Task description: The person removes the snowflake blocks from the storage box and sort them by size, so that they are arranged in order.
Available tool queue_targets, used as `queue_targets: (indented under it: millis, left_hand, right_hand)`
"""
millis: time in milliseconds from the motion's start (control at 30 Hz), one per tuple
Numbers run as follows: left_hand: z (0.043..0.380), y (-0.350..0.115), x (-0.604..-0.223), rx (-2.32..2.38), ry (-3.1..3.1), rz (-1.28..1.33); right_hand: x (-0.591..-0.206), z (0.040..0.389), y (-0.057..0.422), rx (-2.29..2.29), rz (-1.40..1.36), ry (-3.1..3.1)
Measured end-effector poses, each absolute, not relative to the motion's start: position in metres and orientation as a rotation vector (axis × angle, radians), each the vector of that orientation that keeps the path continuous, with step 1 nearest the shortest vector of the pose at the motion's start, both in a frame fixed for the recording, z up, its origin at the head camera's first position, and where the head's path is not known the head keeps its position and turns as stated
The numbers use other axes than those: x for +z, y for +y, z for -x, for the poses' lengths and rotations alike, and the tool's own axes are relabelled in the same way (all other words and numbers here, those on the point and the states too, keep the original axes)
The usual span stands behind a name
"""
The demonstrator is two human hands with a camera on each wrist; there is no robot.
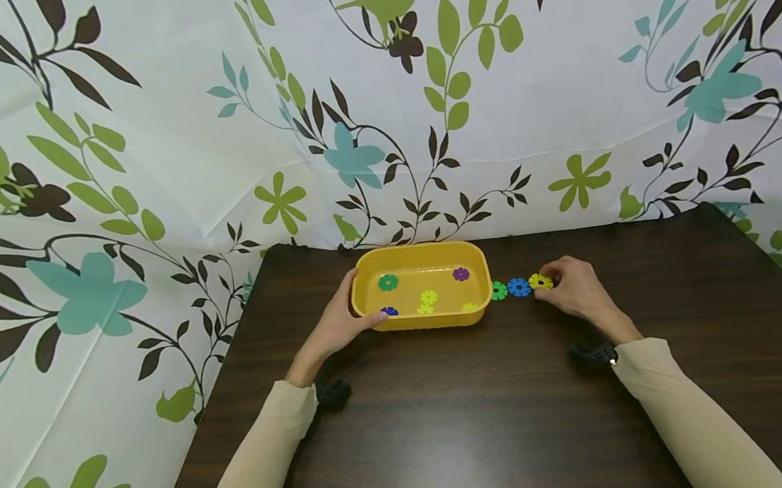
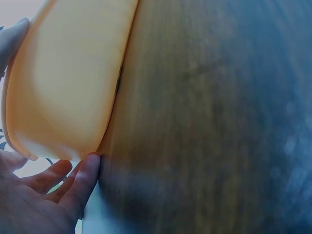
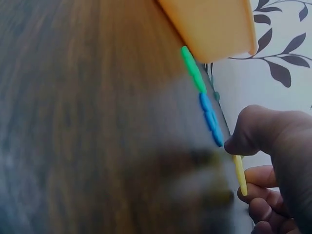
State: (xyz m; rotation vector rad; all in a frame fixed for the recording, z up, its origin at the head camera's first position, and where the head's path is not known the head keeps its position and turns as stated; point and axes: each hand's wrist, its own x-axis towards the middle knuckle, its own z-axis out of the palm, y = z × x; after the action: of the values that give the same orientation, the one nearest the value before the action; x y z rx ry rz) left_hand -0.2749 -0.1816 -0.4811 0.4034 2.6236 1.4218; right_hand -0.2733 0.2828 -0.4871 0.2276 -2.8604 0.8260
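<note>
A yellow plastic tub [image 1: 442,320] stands near the back of the table. My left hand [image 1: 335,320] holds its left end, thumb over the front rim and fingers against the outer wall [image 2: 63,87]. Inside lie several flower-shaped discs, among them a teal one [image 1: 388,282], a purple one [image 1: 461,274] and some yellow ones [image 1: 428,297]. Right of the tub, a green disc [image 1: 499,291], a blue disc [image 1: 519,288] and a yellow disc [image 1: 540,281] form a row. My right hand [image 1: 577,288] pinches that yellow disc, seen edge-on in the right wrist view.
The dark wooden table [image 1: 453,428] reaches back to a white cloth [image 1: 373,214] printed with leaves and flowers. Dark straps [image 1: 592,356] circle both wrists below the light sleeves [image 1: 687,404].
</note>
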Motion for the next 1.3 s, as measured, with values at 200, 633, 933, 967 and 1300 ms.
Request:
queue_targets:
  millis: [200,633,933,967,1300]
  left_hand:
    - [0.275,-0.182,-0.481,1.424,2.622,-0.41]
    - [0.275,-0.181,-0.48,1.414,2.628,-0.392]
    - [0.275,-0.183,-0.481,1.418,2.619,-0.403]
    - [0.275,-0.184,-0.481,1.419,2.617,-0.405]
    - [0.276,-0.181,-0.48,1.428,2.603,-0.399]
  right_hand:
    - [-0.492,0.275,0.287,0.841,-0.234,-2.855]
    - [-0.483,0.277,0.291,0.924,-0.142,-2.978]
    - [-0.479,0.277,0.291,0.993,-0.088,-3.001]
    - [-0.479,0.277,0.29,1.0,-0.084,-2.994]
    - [-0.454,0.269,0.262,1.021,-0.144,-2.876]
